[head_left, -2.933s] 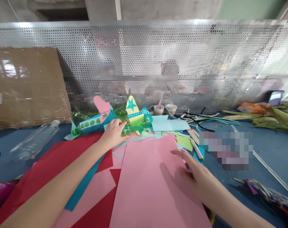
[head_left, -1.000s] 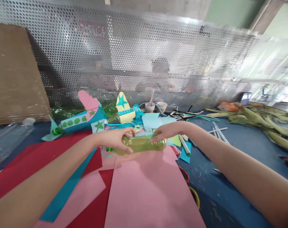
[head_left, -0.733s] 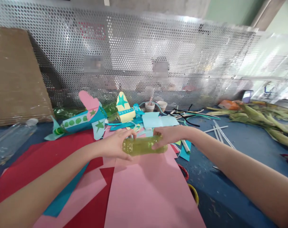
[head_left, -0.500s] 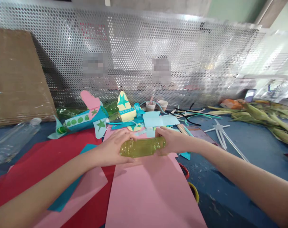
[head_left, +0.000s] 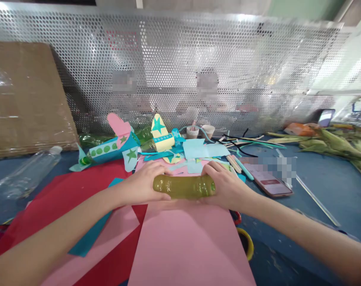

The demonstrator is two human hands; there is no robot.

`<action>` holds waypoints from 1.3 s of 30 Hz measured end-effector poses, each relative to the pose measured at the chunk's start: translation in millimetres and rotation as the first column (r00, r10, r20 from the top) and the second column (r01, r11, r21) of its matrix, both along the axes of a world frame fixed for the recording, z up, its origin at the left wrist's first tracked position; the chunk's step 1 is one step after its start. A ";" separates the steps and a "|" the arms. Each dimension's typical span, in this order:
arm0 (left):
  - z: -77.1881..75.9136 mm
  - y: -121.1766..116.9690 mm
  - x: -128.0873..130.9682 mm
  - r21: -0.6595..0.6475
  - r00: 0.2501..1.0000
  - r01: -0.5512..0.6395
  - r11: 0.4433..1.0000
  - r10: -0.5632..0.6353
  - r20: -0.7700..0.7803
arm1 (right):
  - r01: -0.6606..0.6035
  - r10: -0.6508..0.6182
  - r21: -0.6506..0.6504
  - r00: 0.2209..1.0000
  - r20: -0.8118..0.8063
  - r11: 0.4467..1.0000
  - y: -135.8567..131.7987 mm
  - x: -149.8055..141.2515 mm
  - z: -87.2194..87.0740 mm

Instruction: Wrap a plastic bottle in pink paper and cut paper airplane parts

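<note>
Between my two hands lies a yellow-green plastic bottle [head_left: 183, 187], held sideways over a pink sheet of paper [head_left: 192, 246]. My left hand [head_left: 147, 180] is closed around its left end, thumb below and fingers above. Around the right end my right hand [head_left: 222, 184] is closed, covering that tip. Red paper [head_left: 64, 190], a strip of blue paper [head_left: 91, 234] and more pink paper lie under my left forearm. Behind the bottle are light blue paper pieces [head_left: 206, 150].
Paper-decorated bottles [head_left: 109, 151] stand at the back left, beside a clear bottle [head_left: 31, 171] and cardboard [head_left: 28, 99]. A phone [head_left: 269, 180], pipe cleaners [head_left: 246, 143], corn husks [head_left: 335, 143] and yellow scissor handles [head_left: 248, 244] are to the right. A perforated metal panel [head_left: 174, 59] closes off the back.
Tilted slightly before, the bottle now lies nearly level, and my right hand has shifted a little right with its end. The view has turned slightly left, and more of the phone shows.
</note>
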State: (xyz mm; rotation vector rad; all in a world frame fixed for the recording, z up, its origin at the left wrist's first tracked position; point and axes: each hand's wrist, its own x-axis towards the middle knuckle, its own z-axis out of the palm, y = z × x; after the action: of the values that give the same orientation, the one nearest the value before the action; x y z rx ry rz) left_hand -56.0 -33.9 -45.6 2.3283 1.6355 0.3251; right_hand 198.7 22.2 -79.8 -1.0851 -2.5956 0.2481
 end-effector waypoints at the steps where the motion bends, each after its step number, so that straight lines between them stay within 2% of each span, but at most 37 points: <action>1: -3.3 -2.3 -0.7 0.034 1.000 0.017 0.999 -0.018 0.011 | 0.003 -0.003 0.022 1.000 -0.005 1.000 -2.1 0.6 -2.1; 5: -15.0 -12.0 -4.9 0.155 0.995 0.094 0.983 -0.099 0.024 | -0.035 0.035 0.088 0.999 -0.006 0.995 -7.3 4.6 -8.1; 8: -21.8 -19.8 -7.3 0.273 0.988 0.152 0.950 -0.154 -0.012 | -0.091 0.090 0.120 0.996 0.008 0.989 -9.0 12.0 -11.1; 11: -30.1 -28.5 -7.9 0.390 0.977 0.212 0.896 -0.196 -0.081 | -0.170 0.172 0.149 0.985 0.002 0.974 -12.5 23.6 -12.8; 15: -42.7 -40.5 -5.1 0.550 0.959 0.280 0.787 -0.203 -0.198 | -0.264 0.276 0.165 0.960 -0.055 0.950 -20.3 36.2 -4.9; 17: -46.2 -45.3 -2.6 0.621 0.947 0.315 0.718 -0.193 -0.257 | -0.273 0.283 0.099 0.952 -0.114 0.957 -21.9 36.3 5.3; 20: -46.7 -49.8 1.1 0.687 0.924 0.368 0.627 -0.165 -0.344 | -0.182 0.159 -0.097 0.965 -0.207 0.979 -16.7 27.5 23.9; 22: -45.8 -51.2 2.5 0.712 0.916 0.383 0.588 -0.146 -0.373 | -0.100 0.067 -0.211 0.985 -0.157 0.972 -8.3 18.6 34.2; 24: -45.8 -51.7 2.5 0.730 0.914 0.389 0.562 -0.135 -0.383 | -0.056 0.046 -0.248 0.998 -0.045 0.967 2.1 10.7 40.9; 26: -47.0 -51.7 0.9 0.738 0.914 0.391 0.550 -0.136 -0.383 | -0.059 0.077 -0.294 0.996 0.050 0.954 12.2 5.7 44.5; 31: -47.5 -55.1 -5.7 0.708 0.910 0.409 0.575 -0.203 -0.361 | -0.069 0.169 -0.479 0.971 0.168 0.875 23.2 4.9 46.5; 39: -34.2 -79.3 -3.0 0.641 0.858 0.496 0.586 -0.221 -0.463 | -0.033 0.137 -0.492 0.975 0.176 0.870 0.3 16.6 37.2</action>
State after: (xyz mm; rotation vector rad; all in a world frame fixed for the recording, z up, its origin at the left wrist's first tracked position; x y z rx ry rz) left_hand -59.0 -113.2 -79.8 3.4556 1.1856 0.6290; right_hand 215.3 22.4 -42.6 -1.2046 -2.8510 0.8999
